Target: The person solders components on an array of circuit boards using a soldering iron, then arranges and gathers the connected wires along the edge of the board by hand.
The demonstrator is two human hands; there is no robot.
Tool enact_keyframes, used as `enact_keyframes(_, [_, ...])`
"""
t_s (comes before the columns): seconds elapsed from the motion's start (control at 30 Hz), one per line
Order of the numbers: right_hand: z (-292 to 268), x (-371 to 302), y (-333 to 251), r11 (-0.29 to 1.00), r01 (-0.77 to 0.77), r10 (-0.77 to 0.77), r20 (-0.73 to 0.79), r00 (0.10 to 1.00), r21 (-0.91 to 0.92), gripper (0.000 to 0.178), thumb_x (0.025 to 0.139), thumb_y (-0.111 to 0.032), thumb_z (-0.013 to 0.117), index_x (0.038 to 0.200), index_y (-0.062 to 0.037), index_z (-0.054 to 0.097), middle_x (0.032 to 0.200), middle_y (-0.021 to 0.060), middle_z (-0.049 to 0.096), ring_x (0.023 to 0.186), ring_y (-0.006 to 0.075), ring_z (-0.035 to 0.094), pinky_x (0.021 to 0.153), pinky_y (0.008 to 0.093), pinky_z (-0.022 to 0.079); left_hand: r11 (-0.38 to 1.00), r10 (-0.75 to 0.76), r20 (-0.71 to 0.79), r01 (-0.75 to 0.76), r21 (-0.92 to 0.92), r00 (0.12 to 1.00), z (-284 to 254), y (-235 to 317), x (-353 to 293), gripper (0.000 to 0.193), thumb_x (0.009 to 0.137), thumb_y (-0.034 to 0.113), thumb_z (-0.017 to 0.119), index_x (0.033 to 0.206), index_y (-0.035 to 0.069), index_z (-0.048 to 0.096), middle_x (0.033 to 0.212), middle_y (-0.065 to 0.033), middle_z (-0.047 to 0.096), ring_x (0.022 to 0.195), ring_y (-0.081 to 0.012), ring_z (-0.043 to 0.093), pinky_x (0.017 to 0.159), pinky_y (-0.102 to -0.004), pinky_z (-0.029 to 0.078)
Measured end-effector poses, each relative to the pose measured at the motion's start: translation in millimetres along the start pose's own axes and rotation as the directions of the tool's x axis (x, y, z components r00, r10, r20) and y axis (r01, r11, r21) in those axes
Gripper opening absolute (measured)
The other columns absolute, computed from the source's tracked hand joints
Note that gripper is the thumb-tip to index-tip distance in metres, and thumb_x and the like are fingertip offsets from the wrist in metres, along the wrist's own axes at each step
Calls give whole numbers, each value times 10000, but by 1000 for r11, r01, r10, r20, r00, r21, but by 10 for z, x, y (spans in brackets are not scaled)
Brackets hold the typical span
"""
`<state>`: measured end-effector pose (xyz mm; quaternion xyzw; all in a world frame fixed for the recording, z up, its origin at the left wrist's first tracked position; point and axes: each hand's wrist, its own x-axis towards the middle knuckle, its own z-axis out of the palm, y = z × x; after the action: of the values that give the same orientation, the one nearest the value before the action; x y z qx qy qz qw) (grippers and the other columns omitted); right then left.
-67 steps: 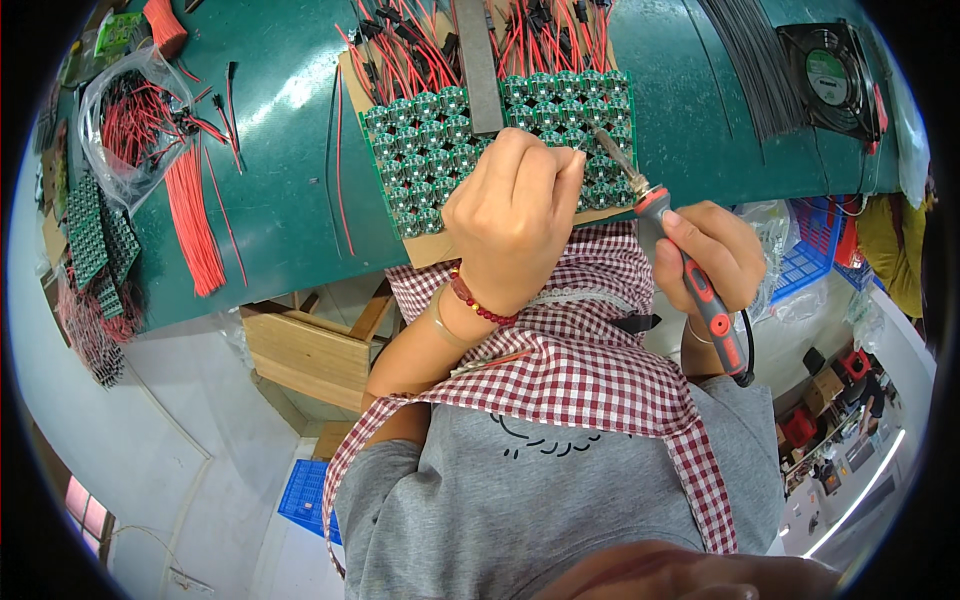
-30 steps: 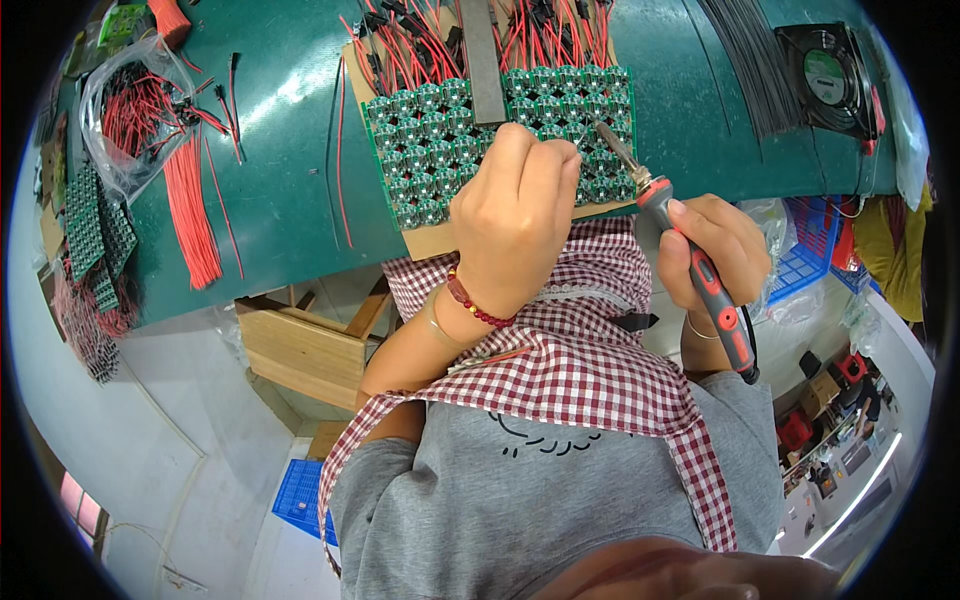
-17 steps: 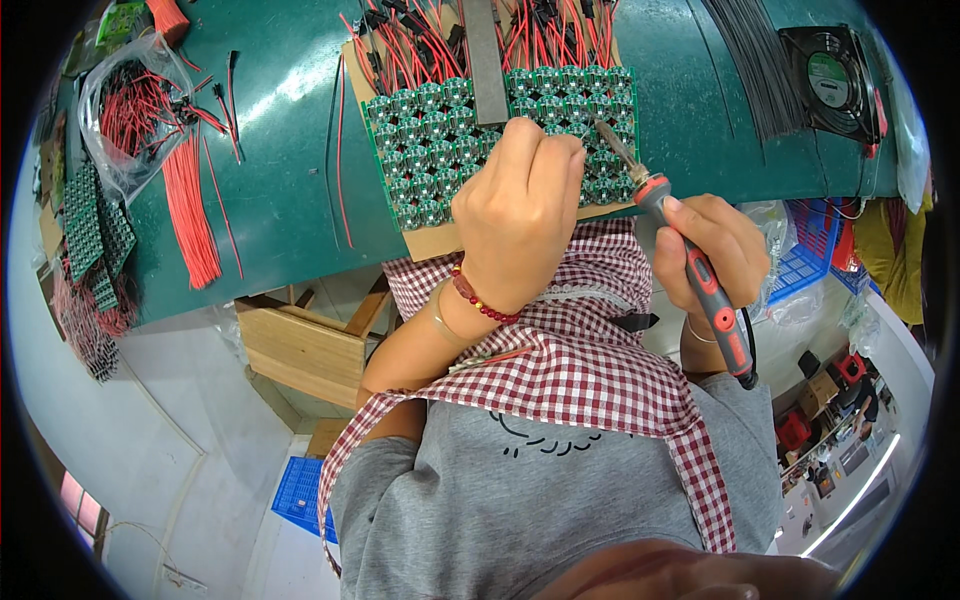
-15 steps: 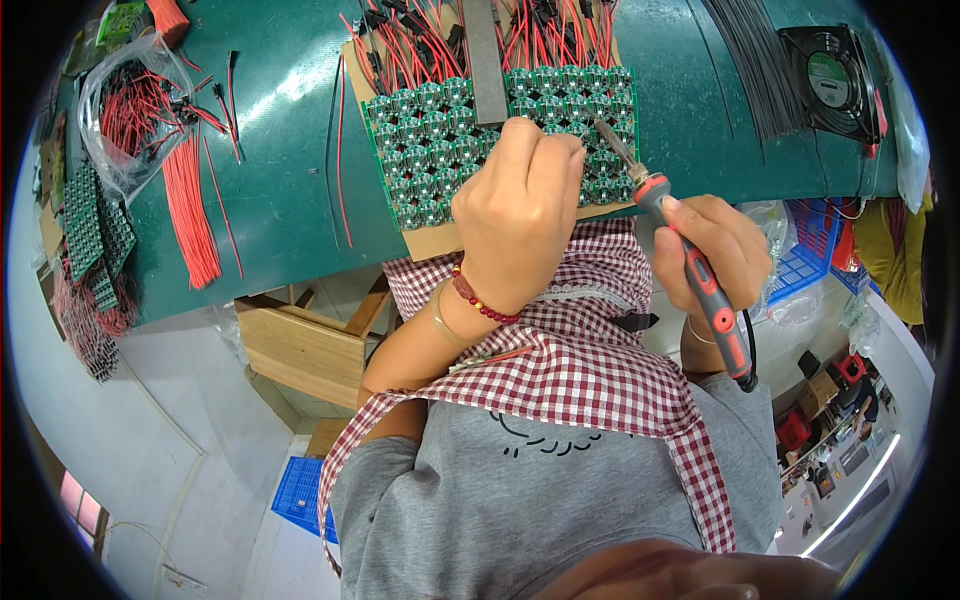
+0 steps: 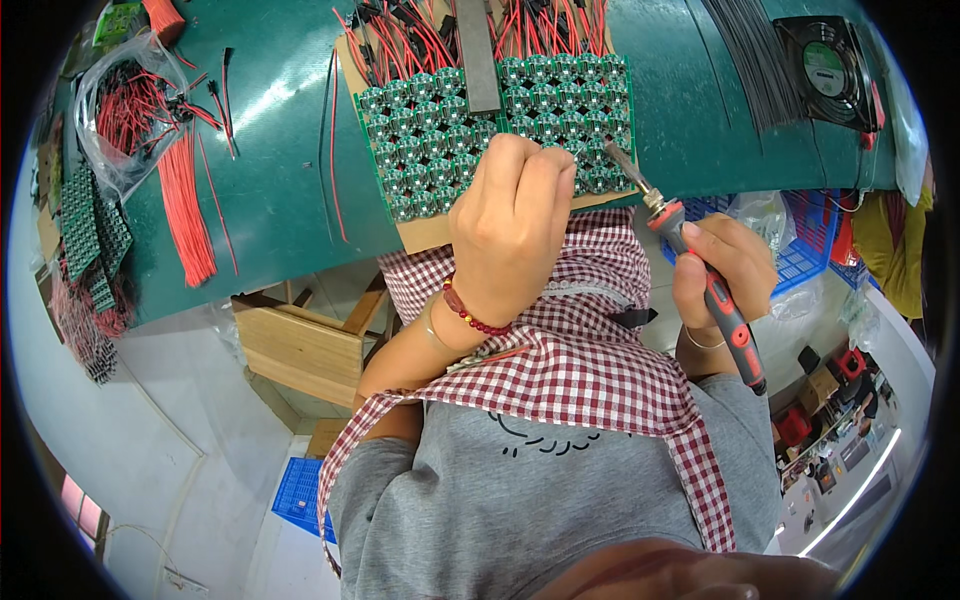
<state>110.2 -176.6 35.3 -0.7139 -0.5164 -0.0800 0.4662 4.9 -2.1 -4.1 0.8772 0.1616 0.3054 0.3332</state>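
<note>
"Two quick checks. First, who's gripping what?"

"The left hand [image 5: 512,210] is curled closed, fingertips pinched; can't tell what's between them. The right hand [image 5: 730,265] grips a soldering iron [image 5: 740,335] by its handle."

"Second, work location?"

"Green circuit boards [image 5: 415,150] on cardboard [image 5: 425,236], at the tabletop's [image 5: 275,200] near edge. Red leads [image 5: 418,55] beyond, toward the far edge; grey bar [image 5: 478,60] overlaps the boards."

"Iron tip?"

"Right part of the boards, near the left fingertips. Contact: can't tell."

"Doing it well?"

"My call: steady wrist, brief touch per joint, left fingers clear of the metal, no nudging neighbouring parts."
</note>
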Motion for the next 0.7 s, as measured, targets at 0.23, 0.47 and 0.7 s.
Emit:
enact_keyframes(0.23, [12, 20, -6, 1000, -6, 7, -16, 1000, 22, 194, 742, -32, 666, 912, 61, 658, 630, 148, 621, 486, 236, 595, 449, 311, 475, 1000, -5, -22, 4, -12, 1000, -15, -2, -1, 154, 759, 9, 721, 874, 41, 623, 827, -78, 537, 674, -237, 597, 539, -343, 483])
enact_keyframes(0.47, [113, 163, 15, 995, -48, 47, -12, 999, -88, 176, 728, -25, 668, 889, 46, 659, 618, 134, 620, 484, 227, 599, 450, 303, 476, 999, 19, -50, -17, 30, 999, 36, -25, 87, 138, 775, 27, 716, 879, 48, 629, 826, -68, 541, 663, -227, 600, 524, -335, 479])
enact_keyframes(0.7, [124, 163, 46, 998, -48, 47, -12, 999, -52, 164, 730, -24, 669, 879, 44, 658, 611, 132, 619, 485, 227, 605, 445, 298, 474, 998, 17, -27, -16, 55, 999, 53, -37, 108, 129, 789, 49, 709, 891, 52, 630, 828, -63, 541, 660, -217, 605, 522, -328, 486])
